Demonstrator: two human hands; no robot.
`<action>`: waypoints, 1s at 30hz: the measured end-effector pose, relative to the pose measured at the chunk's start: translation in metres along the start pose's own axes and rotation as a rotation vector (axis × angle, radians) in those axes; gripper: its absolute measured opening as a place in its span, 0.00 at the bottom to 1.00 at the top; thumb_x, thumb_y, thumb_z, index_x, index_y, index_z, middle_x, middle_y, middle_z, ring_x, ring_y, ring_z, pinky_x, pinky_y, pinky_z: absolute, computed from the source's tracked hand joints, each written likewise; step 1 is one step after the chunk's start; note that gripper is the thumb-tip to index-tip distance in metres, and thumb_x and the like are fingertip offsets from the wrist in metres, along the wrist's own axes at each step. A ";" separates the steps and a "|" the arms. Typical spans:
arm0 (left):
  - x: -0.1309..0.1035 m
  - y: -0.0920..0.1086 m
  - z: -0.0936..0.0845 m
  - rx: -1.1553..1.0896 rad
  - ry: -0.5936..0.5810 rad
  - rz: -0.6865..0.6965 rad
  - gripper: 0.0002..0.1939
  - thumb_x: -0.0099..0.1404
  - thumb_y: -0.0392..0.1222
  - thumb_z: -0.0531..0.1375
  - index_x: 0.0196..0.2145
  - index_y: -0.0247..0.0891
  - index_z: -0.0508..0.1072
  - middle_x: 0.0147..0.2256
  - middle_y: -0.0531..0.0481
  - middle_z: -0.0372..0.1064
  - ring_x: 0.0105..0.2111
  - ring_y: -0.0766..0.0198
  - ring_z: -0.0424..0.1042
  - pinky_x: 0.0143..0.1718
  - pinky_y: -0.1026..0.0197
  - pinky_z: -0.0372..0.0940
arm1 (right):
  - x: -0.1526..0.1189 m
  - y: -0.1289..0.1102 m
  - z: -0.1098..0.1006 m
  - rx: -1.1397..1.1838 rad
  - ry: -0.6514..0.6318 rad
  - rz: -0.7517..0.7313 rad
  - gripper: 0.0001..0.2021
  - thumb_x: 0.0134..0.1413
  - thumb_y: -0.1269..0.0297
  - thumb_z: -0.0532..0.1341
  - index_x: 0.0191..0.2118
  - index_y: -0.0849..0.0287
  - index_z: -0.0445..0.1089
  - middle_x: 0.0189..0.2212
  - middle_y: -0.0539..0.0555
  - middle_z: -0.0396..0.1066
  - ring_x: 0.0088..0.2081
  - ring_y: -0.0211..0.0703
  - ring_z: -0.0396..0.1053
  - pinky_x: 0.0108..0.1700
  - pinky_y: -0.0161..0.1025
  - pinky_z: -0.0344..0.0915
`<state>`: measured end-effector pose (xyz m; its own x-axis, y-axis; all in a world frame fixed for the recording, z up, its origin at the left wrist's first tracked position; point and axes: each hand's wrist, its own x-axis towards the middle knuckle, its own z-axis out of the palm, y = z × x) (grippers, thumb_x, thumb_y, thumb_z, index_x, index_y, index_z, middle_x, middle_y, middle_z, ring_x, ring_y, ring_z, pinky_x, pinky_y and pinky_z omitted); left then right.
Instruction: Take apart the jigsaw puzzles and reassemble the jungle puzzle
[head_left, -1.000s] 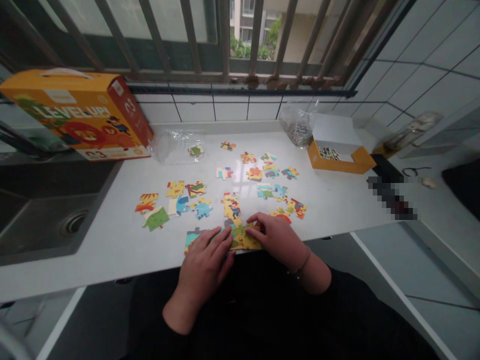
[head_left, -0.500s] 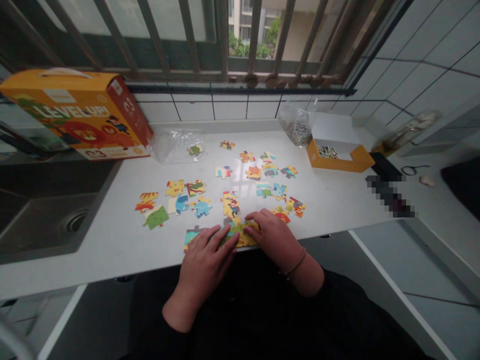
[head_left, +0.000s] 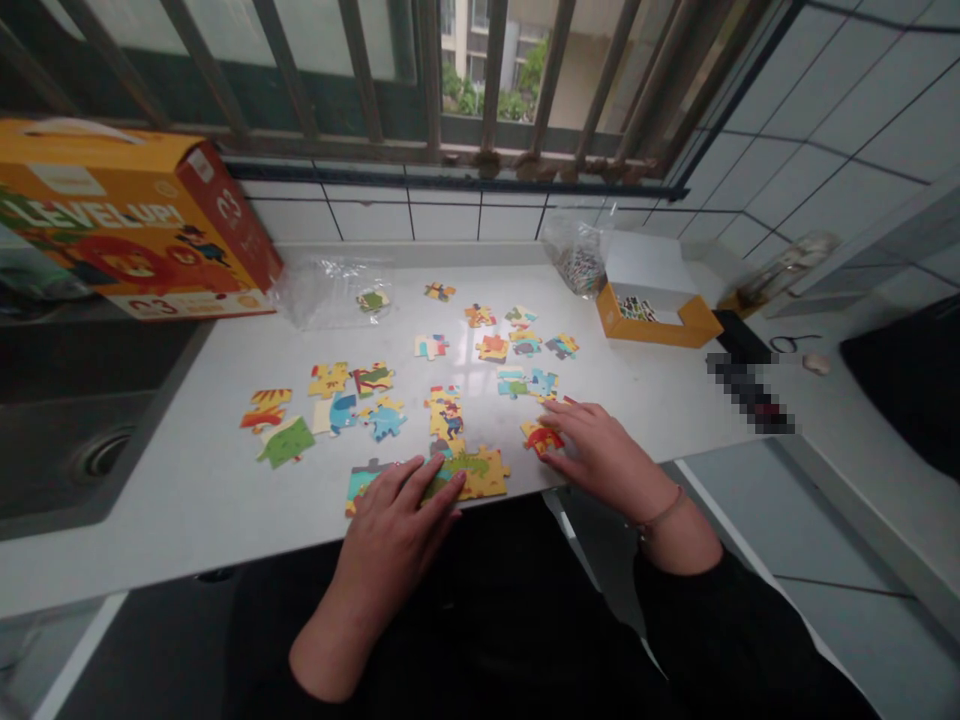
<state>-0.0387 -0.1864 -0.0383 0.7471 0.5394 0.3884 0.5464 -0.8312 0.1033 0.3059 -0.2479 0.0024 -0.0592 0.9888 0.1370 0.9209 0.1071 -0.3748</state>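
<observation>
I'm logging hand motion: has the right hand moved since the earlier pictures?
Yes: against the open orange box, the right hand has moved rightward, now by the red puzzle piece.

- Front edge, middle: joined puzzle strip (head_left: 484, 476) plus left hand (head_left: 401, 515) over it, blocked.
- Small bare gap between strip and red puzzle piece (head_left: 540, 437); right hand (head_left: 600, 450) bars that piece's right side.
- Counter (head_left: 187, 490) bare at front left, between sink (head_left: 45, 430) and strip.
- Bare stretch right of right hand, up to orange open box (head_left: 652, 326).
- Back edge: carton (head_left: 127, 235), crumpled plastic bag (head_left: 319, 290) fill left; filled clear bag (head_left: 581, 262) stands right; passage between bags, only flat pieces below.
</observation>
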 end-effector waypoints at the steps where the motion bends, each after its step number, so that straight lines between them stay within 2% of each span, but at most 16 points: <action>1: 0.000 0.000 0.000 0.006 0.004 0.000 0.21 0.78 0.44 0.62 0.66 0.51 0.76 0.66 0.43 0.73 0.62 0.40 0.73 0.59 0.34 0.74 | -0.003 0.008 -0.001 0.006 -0.029 -0.022 0.22 0.67 0.59 0.71 0.64 0.53 0.75 0.69 0.60 0.71 0.71 0.62 0.66 0.71 0.66 0.64; 4: 0.000 -0.001 -0.001 0.016 0.021 0.004 0.20 0.78 0.44 0.61 0.65 0.52 0.75 0.66 0.43 0.74 0.61 0.41 0.74 0.58 0.36 0.74 | -0.006 0.021 0.001 0.036 -0.068 -0.067 0.25 0.67 0.60 0.72 0.67 0.51 0.72 0.70 0.58 0.71 0.72 0.58 0.65 0.73 0.65 0.62; 9: -0.002 -0.005 -0.004 0.008 0.018 -0.001 0.20 0.79 0.44 0.62 0.65 0.49 0.76 0.66 0.41 0.74 0.60 0.39 0.73 0.56 0.34 0.75 | 0.003 0.021 0.002 0.100 -0.055 -0.125 0.24 0.66 0.64 0.72 0.65 0.49 0.74 0.65 0.58 0.75 0.66 0.56 0.72 0.74 0.66 0.60; 13: -0.002 -0.005 -0.006 -0.005 0.004 -0.022 0.20 0.78 0.43 0.63 0.64 0.48 0.76 0.65 0.40 0.74 0.61 0.38 0.73 0.57 0.33 0.74 | 0.015 0.016 0.001 0.102 -0.068 -0.138 0.21 0.64 0.65 0.74 0.60 0.51 0.76 0.58 0.61 0.77 0.61 0.58 0.73 0.65 0.61 0.70; 18: 0.004 -0.002 -0.007 -0.034 0.021 -0.004 0.17 0.78 0.44 0.63 0.61 0.45 0.77 0.65 0.38 0.74 0.60 0.39 0.74 0.57 0.34 0.74 | 0.022 0.009 0.006 0.072 -0.069 -0.080 0.21 0.61 0.63 0.77 0.57 0.52 0.76 0.51 0.60 0.76 0.53 0.57 0.74 0.56 0.55 0.73; 21: 0.011 0.000 -0.006 -0.093 0.026 0.044 0.14 0.78 0.42 0.63 0.58 0.40 0.77 0.65 0.39 0.75 0.62 0.41 0.74 0.60 0.36 0.72 | 0.026 0.003 0.011 0.071 -0.038 -0.043 0.21 0.60 0.64 0.77 0.56 0.52 0.75 0.50 0.59 0.75 0.52 0.56 0.73 0.55 0.53 0.73; 24: 0.018 0.000 -0.004 -0.168 0.048 0.065 0.09 0.79 0.40 0.62 0.54 0.38 0.77 0.61 0.41 0.79 0.59 0.45 0.77 0.58 0.40 0.74 | 0.033 -0.004 0.013 0.108 -0.005 -0.029 0.22 0.58 0.67 0.78 0.56 0.52 0.74 0.50 0.58 0.73 0.52 0.54 0.74 0.54 0.50 0.73; 27: 0.021 -0.001 -0.002 -0.194 0.068 0.053 0.06 0.78 0.39 0.62 0.51 0.39 0.77 0.59 0.42 0.80 0.55 0.47 0.79 0.56 0.41 0.74 | 0.044 -0.014 0.013 0.186 0.032 -0.010 0.18 0.61 0.70 0.76 0.53 0.53 0.76 0.48 0.56 0.74 0.48 0.49 0.75 0.52 0.46 0.73; 30: 0.020 0.000 0.000 -0.189 0.068 0.046 0.08 0.77 0.38 0.63 0.52 0.40 0.77 0.59 0.42 0.80 0.55 0.46 0.79 0.56 0.41 0.74 | 0.058 -0.029 0.014 0.311 0.065 0.015 0.12 0.63 0.68 0.75 0.50 0.53 0.78 0.43 0.52 0.76 0.41 0.44 0.74 0.48 0.43 0.71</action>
<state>-0.0240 -0.1756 -0.0310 0.7390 0.4951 0.4568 0.4266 -0.8688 0.2514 0.2701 -0.1922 0.0086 -0.0123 0.9829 0.1837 0.7589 0.1288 -0.6383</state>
